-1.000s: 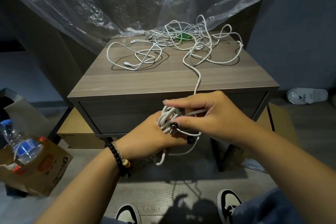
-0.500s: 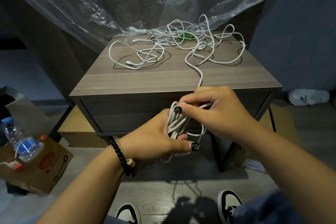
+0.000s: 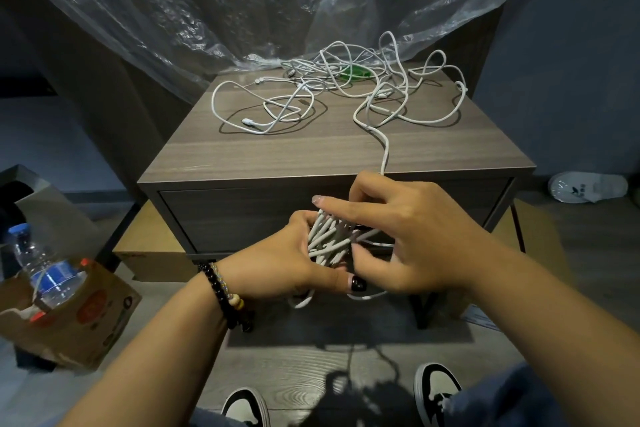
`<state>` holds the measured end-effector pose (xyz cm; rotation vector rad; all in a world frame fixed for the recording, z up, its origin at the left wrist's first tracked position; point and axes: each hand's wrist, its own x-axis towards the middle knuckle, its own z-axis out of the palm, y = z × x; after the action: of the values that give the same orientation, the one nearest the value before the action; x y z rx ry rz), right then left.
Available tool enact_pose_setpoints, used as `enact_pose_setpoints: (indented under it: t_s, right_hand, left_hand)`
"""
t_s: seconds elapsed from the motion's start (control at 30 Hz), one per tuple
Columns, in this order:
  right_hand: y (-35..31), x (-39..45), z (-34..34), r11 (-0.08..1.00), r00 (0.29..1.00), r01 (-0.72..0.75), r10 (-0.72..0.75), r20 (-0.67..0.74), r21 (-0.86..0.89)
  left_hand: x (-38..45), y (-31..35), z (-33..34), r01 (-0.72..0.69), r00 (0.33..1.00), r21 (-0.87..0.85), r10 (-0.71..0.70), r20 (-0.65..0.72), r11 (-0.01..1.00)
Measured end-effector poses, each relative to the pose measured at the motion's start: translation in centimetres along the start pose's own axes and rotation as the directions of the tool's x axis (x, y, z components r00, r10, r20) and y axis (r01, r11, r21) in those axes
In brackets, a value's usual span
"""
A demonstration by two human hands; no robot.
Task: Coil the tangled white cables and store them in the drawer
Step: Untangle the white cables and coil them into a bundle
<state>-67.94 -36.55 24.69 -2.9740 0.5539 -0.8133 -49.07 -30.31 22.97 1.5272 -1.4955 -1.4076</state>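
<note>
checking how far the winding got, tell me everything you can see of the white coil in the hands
The coil is a bundle of many thin white cable loops, crossing unevenly. The left hand grips it; the right hand pinches strands against it. It hangs before the closed drawer. One strand runs up to the tangle on the nightstand.

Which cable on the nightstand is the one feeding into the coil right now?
The thicker white cable running off the nightstand's front edge down to the right hand. The thin looped cable at front left lies apart, its plug end free.
</note>
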Motion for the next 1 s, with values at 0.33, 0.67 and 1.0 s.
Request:
enact_pose_setpoints:
  t_s: [0.33,0.67,1.0]
  right_hand:
    - [0.0,0.2,1.9,0.994,0.992,-0.099,0.095,-0.087,-0.038]
    - [-0.1,0.7,3.1,0.941,0.956,-0.2,0.248,-0.155,0.274]
    - [-0.4,0.7,2.9,0.932,0.947,-0.131,0.219,-0.237,0.338]
  left_hand:
    - [-0.1,0.6,0.4,0.002,0.999,-0.02,-0.003,-0.045,1.0]
    - [-0.3,1.1,0.8,-0.087,0.977,0.02,0.089,-0.196,0.996]
    - [-0.3,1.1,0.9,-0.103,0.965,0.17,0.14,-0.222,0.98]
